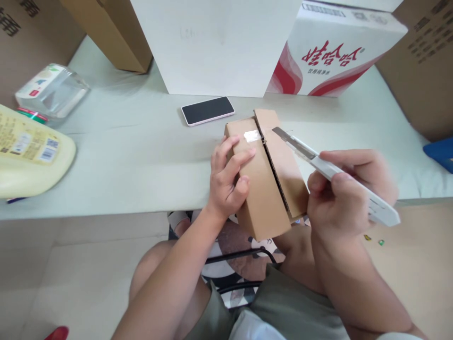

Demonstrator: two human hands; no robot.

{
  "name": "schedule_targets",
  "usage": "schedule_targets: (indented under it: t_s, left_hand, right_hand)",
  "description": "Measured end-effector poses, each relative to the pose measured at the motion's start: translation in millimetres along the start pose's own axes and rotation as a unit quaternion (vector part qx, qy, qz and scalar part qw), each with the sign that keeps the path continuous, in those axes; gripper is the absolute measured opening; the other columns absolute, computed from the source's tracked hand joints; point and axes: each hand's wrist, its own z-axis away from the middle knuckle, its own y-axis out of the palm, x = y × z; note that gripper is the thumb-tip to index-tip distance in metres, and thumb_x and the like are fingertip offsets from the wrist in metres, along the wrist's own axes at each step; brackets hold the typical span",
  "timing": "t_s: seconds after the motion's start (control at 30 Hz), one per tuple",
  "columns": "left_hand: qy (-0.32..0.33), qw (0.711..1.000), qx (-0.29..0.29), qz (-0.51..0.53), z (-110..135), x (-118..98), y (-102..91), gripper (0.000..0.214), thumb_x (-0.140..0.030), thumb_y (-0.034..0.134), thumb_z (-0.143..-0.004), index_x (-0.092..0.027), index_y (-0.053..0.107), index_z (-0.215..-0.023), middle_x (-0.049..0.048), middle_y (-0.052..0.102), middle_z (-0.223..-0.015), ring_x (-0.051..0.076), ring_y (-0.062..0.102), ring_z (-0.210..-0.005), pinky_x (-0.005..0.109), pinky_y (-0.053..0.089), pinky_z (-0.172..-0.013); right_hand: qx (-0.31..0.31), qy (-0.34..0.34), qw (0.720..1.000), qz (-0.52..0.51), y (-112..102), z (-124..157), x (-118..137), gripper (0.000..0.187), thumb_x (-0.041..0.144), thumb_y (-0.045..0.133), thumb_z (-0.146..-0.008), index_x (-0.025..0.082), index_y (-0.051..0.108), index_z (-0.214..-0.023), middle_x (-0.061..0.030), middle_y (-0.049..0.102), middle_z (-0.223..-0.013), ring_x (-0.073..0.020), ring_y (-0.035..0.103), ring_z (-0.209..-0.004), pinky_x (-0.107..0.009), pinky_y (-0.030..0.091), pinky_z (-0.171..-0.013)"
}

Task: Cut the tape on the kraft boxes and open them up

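Observation:
A small brown cardboard box (264, 189) rests at the table's front edge, its near end jutting out over my lap. A dark gap runs along its top beside a flap, and a torn white patch sticks near the far end. My left hand (228, 177) grips the box's left side, fingers bent over the top. In my right hand (348, 189) is a white box cutter (329, 169), its blade out and pointing to the far left. The blade tip is over the flap; whether it touches the cardboard I cannot tell.
Beyond the box lies a phone (208, 111). A white panel (219, 47) and a red-and-white carton (325, 56) stand at the back. To the left are a yellow bottle (31, 156) and a clear bottle (58, 94). Something blue (440, 153) sits at the right edge.

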Motion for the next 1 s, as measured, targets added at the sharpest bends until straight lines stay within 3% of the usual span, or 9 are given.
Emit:
schedule_targets:
  t_s: [0.2,0.27,0.37,0.47,0.57,0.67,0.73,0.87,1.0]
  left_hand:
    - [-0.005,1.000,-0.006,0.004,0.8,2.0,0.1,0.046,-0.050,0.037,-0.106,-0.028,0.064,-0.136,0.0128,0.051,-0.155,0.033,0.050,-0.145,0.055,0.041,-0.122]
    - [-0.004,1.000,-0.011,0.008,0.6,2.5,0.5,0.046,-0.049,0.037,-0.106,-0.027,0.063,-0.136,0.0134,0.051,-0.154,0.033,0.050,-0.145,0.054,0.041,-0.122]
    - [-0.001,1.000,-0.011,0.005,0.2,3.1,0.1,0.047,-0.048,0.034,-0.107,-0.027,0.063,-0.136,0.0138,0.050,-0.155,0.033,0.049,-0.146,0.054,0.041,-0.122]
    - [0.000,1.000,-0.001,-0.004,0.4,4.2,-1.9,0.048,-0.050,0.033,-0.106,-0.027,0.062,-0.136,0.0137,0.050,-0.156,0.034,0.049,-0.146,0.054,0.041,-0.121]
    - [-0.007,1.000,0.002,-0.020,1.2,5.9,-4.7,0.050,-0.052,0.030,-0.106,-0.026,0.062,-0.136,0.0137,0.049,-0.158,0.034,0.048,-0.147,0.055,0.041,-0.122]
    - [-0.009,1.000,-0.001,-0.024,1.8,8.1,-7.4,0.051,-0.052,0.029,-0.107,-0.027,0.062,-0.138,0.0134,0.048,-0.160,0.035,0.047,-0.148,0.055,0.040,-0.122]
    - [-0.007,1.000,-0.004,-0.020,1.4,10.1,-9.8,0.049,-0.051,0.031,-0.107,-0.028,0.061,-0.138,0.0129,0.048,-0.160,0.034,0.048,-0.148,0.055,0.040,-0.122]
    - [-0.009,1.000,-0.005,-0.015,-0.4,17.1,-18.4,0.050,-0.055,0.034,-0.107,-0.030,0.060,-0.141,0.0110,0.047,-0.161,0.034,0.047,-0.150,0.056,0.039,-0.124]
    - [-0.039,0.999,-0.010,0.004,-3.3,27.5,-29.9,0.052,-0.060,0.038,-0.105,-0.032,0.061,-0.142,0.0089,0.048,-0.162,0.034,0.044,-0.154,0.055,0.036,-0.127]
  right_hand:
    - [-0.026,-0.019,0.993,-0.117,2.6,-12.9,0.5,0.018,0.019,0.057,-0.081,0.025,0.068,-0.093,0.0071,0.050,-0.056,-0.0109,0.044,-0.043,-0.027,0.030,-0.039]
    - [-0.044,-0.037,0.992,-0.114,1.0,-20.5,-12.4,0.014,0.021,0.059,-0.085,0.028,0.063,-0.097,0.0080,0.049,-0.059,-0.0114,0.045,-0.044,-0.027,0.033,-0.041]
    - [-0.054,-0.023,0.998,-0.028,-3.7,-29.1,-46.3,0.013,0.025,0.062,-0.089,0.029,0.060,-0.102,0.0060,0.054,-0.069,-0.0143,0.055,-0.057,-0.030,0.044,-0.054]
    - [0.003,0.084,0.991,0.105,-9.9,-31.6,-86.7,0.031,0.035,0.064,-0.087,0.027,0.062,-0.116,-0.0015,0.064,-0.091,-0.0209,0.064,-0.081,-0.042,0.055,-0.078]
    - [0.098,0.205,0.951,0.209,-14.8,-30.4,-117.3,0.047,0.050,0.057,-0.091,0.025,0.062,-0.130,-0.0112,0.065,-0.116,-0.0304,0.064,-0.113,-0.056,0.051,-0.106]
    - [0.152,0.249,0.920,0.262,-16.0,-29.2,-130.9,0.055,0.057,0.047,-0.096,0.024,0.063,-0.136,-0.0172,0.060,-0.133,-0.0347,0.055,-0.136,-0.059,0.040,-0.122]
    - [0.159,0.239,0.919,0.271,-14.5,-28.9,-132.6,0.056,0.057,0.043,-0.096,0.024,0.064,-0.137,-0.0180,0.060,-0.137,-0.0344,0.053,-0.140,-0.059,0.036,-0.125]
    - [0.129,0.180,0.950,0.219,-10.3,-26.4,-128.0,0.049,0.055,0.039,-0.095,0.023,0.075,-0.109,-0.0153,0.069,-0.126,-0.0314,0.058,-0.131,-0.056,0.038,-0.123]
    - [0.165,0.213,0.958,0.100,-9.8,-18.5,-122.2,0.058,0.062,0.038,-0.096,0.023,0.067,-0.066,-0.0102,0.077,-0.105,-0.0284,0.067,-0.113,-0.050,0.045,-0.115]
